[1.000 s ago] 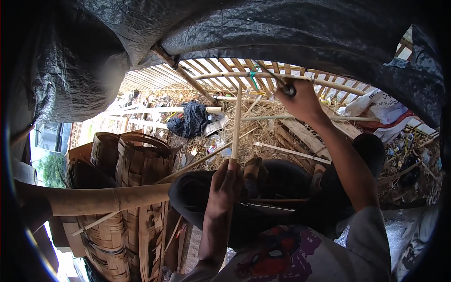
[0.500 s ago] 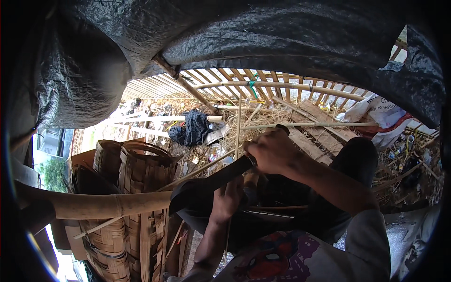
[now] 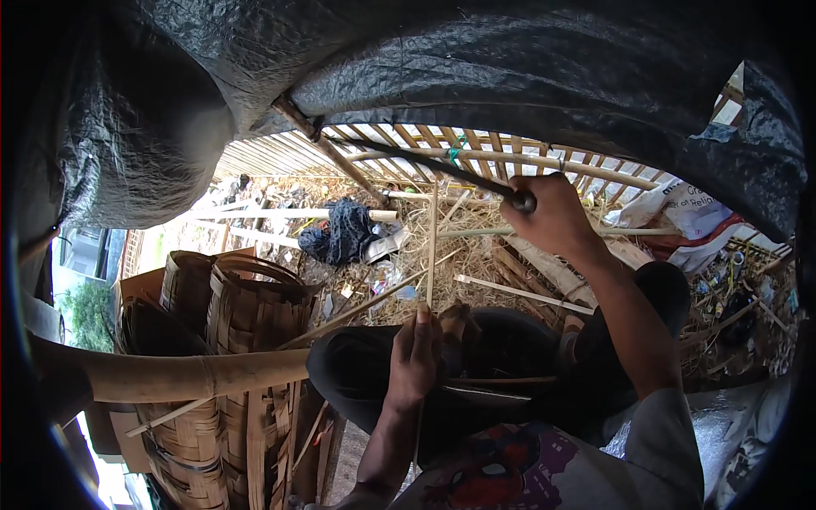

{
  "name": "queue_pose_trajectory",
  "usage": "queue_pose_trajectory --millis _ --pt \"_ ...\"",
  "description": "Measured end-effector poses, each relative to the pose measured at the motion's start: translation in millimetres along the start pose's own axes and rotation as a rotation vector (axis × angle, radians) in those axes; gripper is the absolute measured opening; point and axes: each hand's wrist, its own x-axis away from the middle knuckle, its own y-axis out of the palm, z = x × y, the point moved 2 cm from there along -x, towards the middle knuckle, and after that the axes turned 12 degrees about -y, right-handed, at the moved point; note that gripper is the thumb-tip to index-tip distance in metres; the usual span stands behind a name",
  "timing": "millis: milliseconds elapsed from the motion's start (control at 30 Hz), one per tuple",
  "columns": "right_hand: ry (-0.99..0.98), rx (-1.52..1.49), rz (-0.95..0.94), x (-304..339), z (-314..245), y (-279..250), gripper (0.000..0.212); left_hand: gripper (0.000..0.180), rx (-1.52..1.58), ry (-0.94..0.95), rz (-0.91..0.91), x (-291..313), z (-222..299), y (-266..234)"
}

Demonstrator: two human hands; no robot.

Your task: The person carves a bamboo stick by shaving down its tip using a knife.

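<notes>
Stacked woven bamboo baskets (image 3: 246, 340) stand at the person's left. The long dark curved blade (image 3: 425, 163) is raised overhead, its handle enclosed by the fisted right hand (image 3: 557, 217). The left hand (image 3: 414, 357) grips the thin upright bamboo strip (image 3: 432, 246) above the lap.

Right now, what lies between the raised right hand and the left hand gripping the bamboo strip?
In the head view, between right hand and left hand: straw-littered ground, loose bamboo slats, and the upright bamboo strip.
</notes>
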Motion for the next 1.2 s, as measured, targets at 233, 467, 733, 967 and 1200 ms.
queue_pose_trajectory --millis 233,467,733,967,1200 --pt "-0.354 0.172 -0.421 34.2 -45.0 34.8 0.028 0.041 -0.081 0.121 0.058 5.3 0.4 3.6" --pt "-0.255 0.193 -0.442 29.5 -44.0 37.6 0.031 0.043 -0.092 0.054 0.070 6.5 3.1 6.4" --pt "-0.262 0.261 -0.424 23.3 -25.5 47.9 0.032 0.044 -0.337 0.248 0.220 -1.1 1.8 2.4" --pt "-0.288 0.349 -0.264 18.8 -3.3 42.1 0.036 0.041 -0.318 0.233 0.249 2.7 1.1 -3.6" --pt "0.018 0.320 -0.142 7.1 22.1 32.8 0.025 0.040 -0.275 0.155 0.234 5.2 9.0 -6.5"
